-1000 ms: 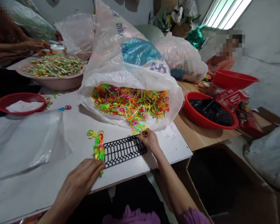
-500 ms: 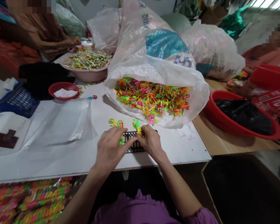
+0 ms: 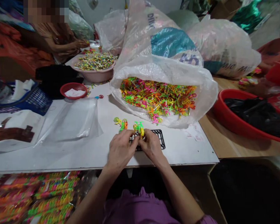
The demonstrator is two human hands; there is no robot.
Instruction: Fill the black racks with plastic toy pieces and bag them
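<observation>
In the head view, my left hand point(image 3: 122, 147) and my right hand point(image 3: 151, 144) meet low over the white table. Their thumbs and fingertips close around a small green and yellow plastic toy bicycle point(image 3: 138, 126). Beneath the hands lies a black plastic grid point(image 3: 161, 137), partly covered; its right end shows beside my right hand. Just beyond my left fingers is an orange and green toy piece point(image 3: 124, 124). A yellow-green one point(image 3: 117, 120) lies to its left. The fingertips hide the lower part of the held toy.
A large white sack point(image 3: 200, 102) spills similar bright pieces in front. Clear plastic bags point(image 3: 74, 121), a small red bowl point(image 3: 81, 93) and a blue basket point(image 3: 37, 99) stand left. A pink basin point(image 3: 93, 74) is behind, near a co-worker. A red tub point(image 3: 245, 124) stands right.
The view has turned slightly left. My left hand has moved in toward my right, away from the orange and green piece, and its fingers now meet at the green and yellow toy.
</observation>
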